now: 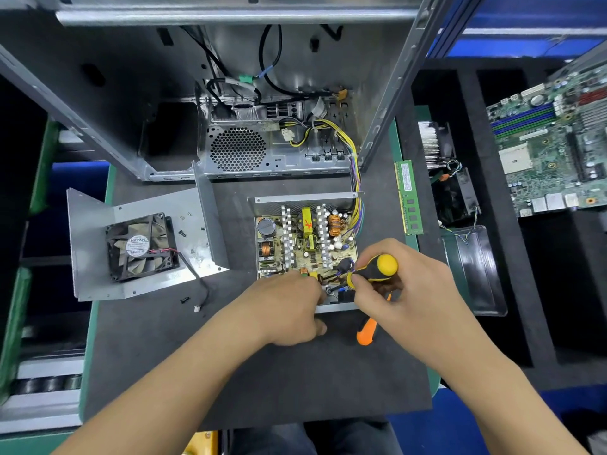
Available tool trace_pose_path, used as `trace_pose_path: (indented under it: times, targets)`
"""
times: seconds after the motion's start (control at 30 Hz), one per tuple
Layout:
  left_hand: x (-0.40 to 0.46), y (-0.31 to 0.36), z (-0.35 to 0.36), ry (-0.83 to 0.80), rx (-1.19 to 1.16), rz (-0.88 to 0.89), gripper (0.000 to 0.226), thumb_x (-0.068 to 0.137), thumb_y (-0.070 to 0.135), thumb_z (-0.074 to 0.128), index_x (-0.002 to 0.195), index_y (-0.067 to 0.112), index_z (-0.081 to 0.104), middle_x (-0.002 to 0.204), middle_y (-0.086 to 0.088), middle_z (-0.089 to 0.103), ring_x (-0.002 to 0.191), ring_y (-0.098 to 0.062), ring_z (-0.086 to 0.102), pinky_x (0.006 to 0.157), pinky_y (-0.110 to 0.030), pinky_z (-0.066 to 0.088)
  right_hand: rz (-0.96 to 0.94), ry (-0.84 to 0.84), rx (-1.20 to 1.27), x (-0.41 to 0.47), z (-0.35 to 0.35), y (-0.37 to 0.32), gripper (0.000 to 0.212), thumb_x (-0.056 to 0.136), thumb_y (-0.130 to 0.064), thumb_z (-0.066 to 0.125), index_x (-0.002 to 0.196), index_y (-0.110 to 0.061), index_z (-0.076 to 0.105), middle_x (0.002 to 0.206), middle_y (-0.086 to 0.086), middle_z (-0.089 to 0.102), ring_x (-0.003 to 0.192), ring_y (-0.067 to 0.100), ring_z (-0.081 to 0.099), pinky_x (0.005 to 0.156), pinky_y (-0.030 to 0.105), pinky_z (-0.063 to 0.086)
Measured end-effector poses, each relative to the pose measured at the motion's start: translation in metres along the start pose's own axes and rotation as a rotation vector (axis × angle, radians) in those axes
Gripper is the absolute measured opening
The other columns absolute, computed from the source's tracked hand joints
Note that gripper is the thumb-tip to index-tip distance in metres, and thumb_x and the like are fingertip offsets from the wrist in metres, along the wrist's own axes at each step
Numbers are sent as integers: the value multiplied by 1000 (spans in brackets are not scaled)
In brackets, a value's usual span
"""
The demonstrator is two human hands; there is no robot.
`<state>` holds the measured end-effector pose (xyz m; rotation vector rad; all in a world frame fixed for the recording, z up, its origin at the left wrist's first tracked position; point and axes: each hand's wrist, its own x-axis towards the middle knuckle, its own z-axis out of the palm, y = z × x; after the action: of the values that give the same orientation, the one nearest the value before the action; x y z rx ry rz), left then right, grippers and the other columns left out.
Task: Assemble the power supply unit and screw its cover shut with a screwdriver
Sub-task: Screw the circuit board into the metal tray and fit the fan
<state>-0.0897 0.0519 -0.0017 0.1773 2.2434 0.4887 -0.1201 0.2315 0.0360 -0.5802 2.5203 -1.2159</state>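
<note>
Step in hand, as judged: fastening inside the open power supply unit [305,244], its cover [138,244], fan attached, lying apart at left on the dark mat [262,372] with loose screws [184,299] beside it; the left hand [289,310] curls its fingers at the unit's near edge, what they pinch being hidden, while the right hand [404,290] grips a yellow-and-black screwdriver [374,269] tipped toward the near corner. Next move likely calls for seating the tip squarely before turning, then fetching the cover. Surroundings: open computer case [230,93] behind, orange-handled tool [368,330] under the right hand, memory stick [409,197], heatsink cooler [440,152], motherboard [551,142] at right.
</note>
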Motion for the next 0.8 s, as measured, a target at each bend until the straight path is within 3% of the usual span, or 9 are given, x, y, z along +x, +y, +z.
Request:
trace_pose_path:
  times: [0.2,0.3,0.43,0.57,0.67,0.8]
  targets:
    - [2,0,-2,-24,-18,-1,38,93,46,62,119,19,63,76,5,41,86,-24,47,70,-31,39,-9,-54,-105,-3,-7,-7,25,83,-25,73,94,-33,53,84,-16,59,71,12,59,63,25,48]
    - [1,0,-1,-25,-18,-3,34,92,45,62,114,19,64,77,5,42,86,-24,47,70,-31,39,-114,-62,-246,-3,-10,-12,25,85,-26,73,99,-31,53,77,-14,57,67,12,57,60,30,50]
    - [0,0,0,-15,-18,6,33,92,45,63,114,20,64,79,4,45,86,-22,47,72,-32,40,-207,-74,-402,-2,-11,-19,17,86,-30,69,90,-19,56,67,-10,53,55,17,51,50,36,49]
    - [2,0,-1,-19,-25,12,38,92,44,63,123,21,63,89,0,52,87,-22,49,75,-32,45,-263,-59,-513,7,-12,-26,30,84,-35,71,79,-12,52,54,-10,38,43,23,43,40,32,42]
    - [1,0,-1,-18,-25,10,37,91,43,63,120,20,64,85,1,53,88,-24,51,75,-32,47,-265,-90,-572,13,-12,-33,37,83,-37,75,77,-10,49,50,-6,38,42,27,42,41,33,42]
    - [0,1,-3,-5,-32,10,24,89,38,64,97,15,64,76,4,49,80,-24,53,67,-31,43,-169,-251,-485,13,-11,-41,20,89,-37,60,89,-20,49,80,-6,44,64,19,48,56,31,36]
